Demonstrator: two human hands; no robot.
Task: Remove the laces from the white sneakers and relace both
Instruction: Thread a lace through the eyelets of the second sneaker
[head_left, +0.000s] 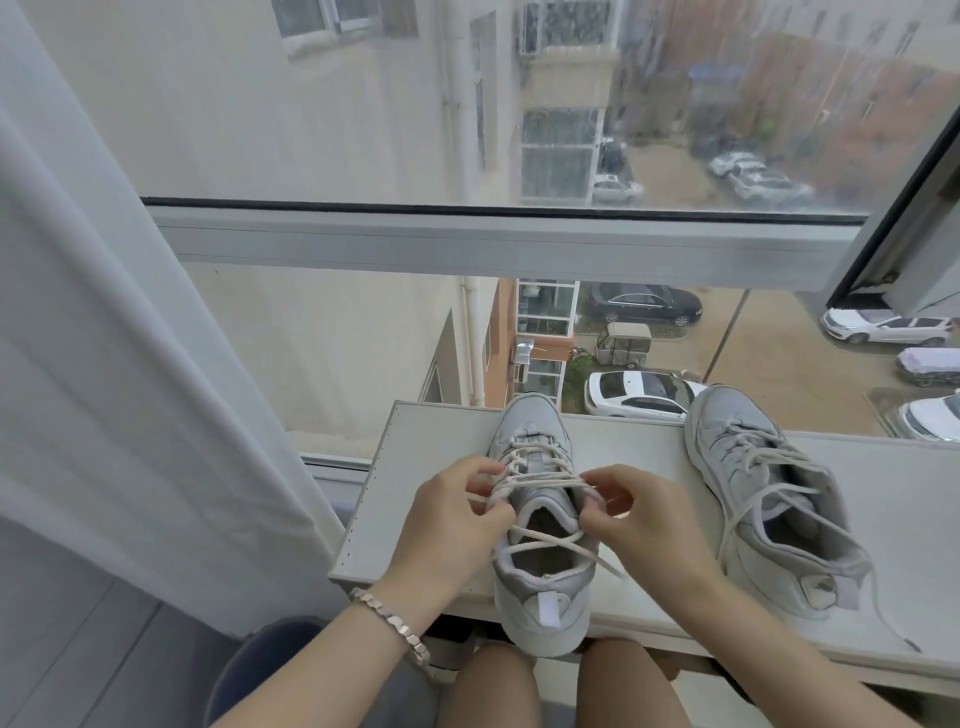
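Observation:
A white sneaker (535, 597) stands on the white shelf (415, 457), heel toward me and hanging a little over the front edge. Its cream lace (540, 480) runs criss-cross through the eyelets, and loose ends cross over the shoe's opening. My left hand (447, 525) pinches the lace at the sneaker's left side. My right hand (639, 514) pinches the lace at the right side near the top eyelets. The second white sneaker (769, 493) lies to the right, laced loosely, with a lace end trailing off the shelf front.
A large window (519, 234) stands right behind the shelf, looking down on parked cars. A white curtain (130, 338) hangs at the left. My knees (545, 686) are under the shelf's front edge. A bracelet (389, 623) is on my left wrist.

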